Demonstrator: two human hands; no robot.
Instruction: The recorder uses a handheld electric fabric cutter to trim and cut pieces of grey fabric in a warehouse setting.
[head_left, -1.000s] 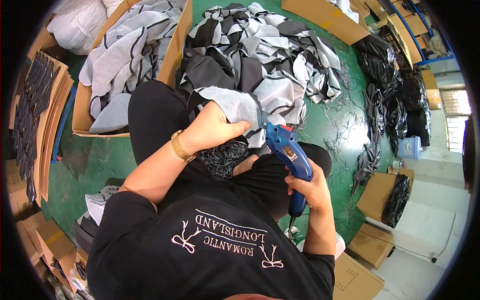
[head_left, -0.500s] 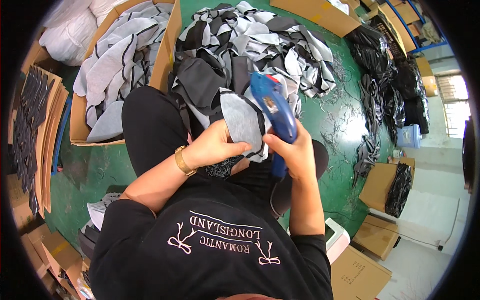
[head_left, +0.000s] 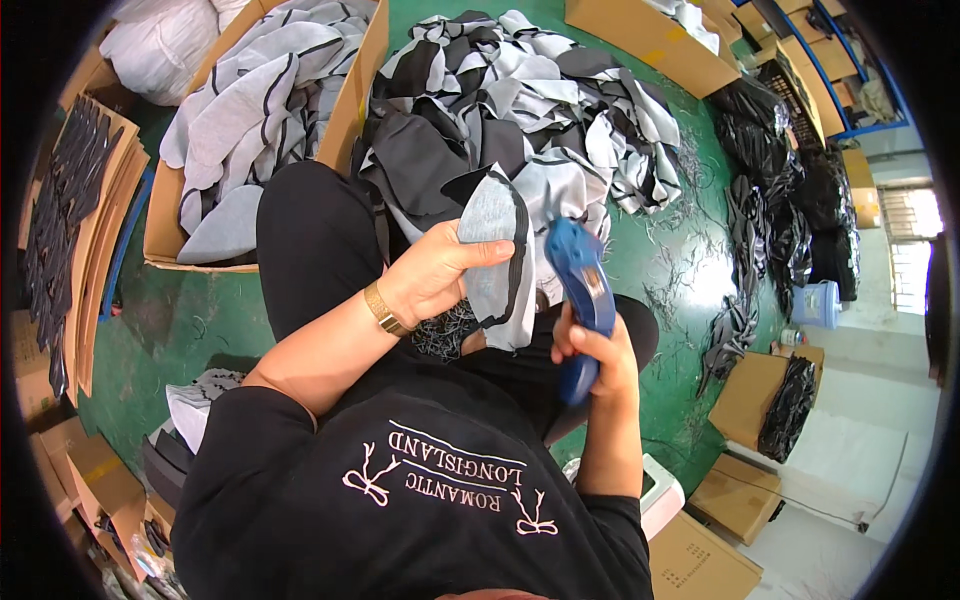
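Note:
My left hand pinches a grey fabric piece with a black strip along its edge, thumb on top. In my right hand is a blue handheld electric cutter, gripped round its handle, its head pointing away from me. A gap separates the cutter from the fabric piece. Beyond both hands spreads a large heap of grey and black fabric pieces on the floor. Dark thread scraps lie between my legs, partly hidden by the held piece.
At the left a cardboard box holds more grey pieces. Flat cardboard sheets with dark pieces stand further left. Black plastic bags and a light-blue bucket line the right side. Loose thread litters the green floor.
The cutter has moved away from the fabric piece, back toward me and to the right. My left hand has raised and turned the piece, showing its black edge strip.

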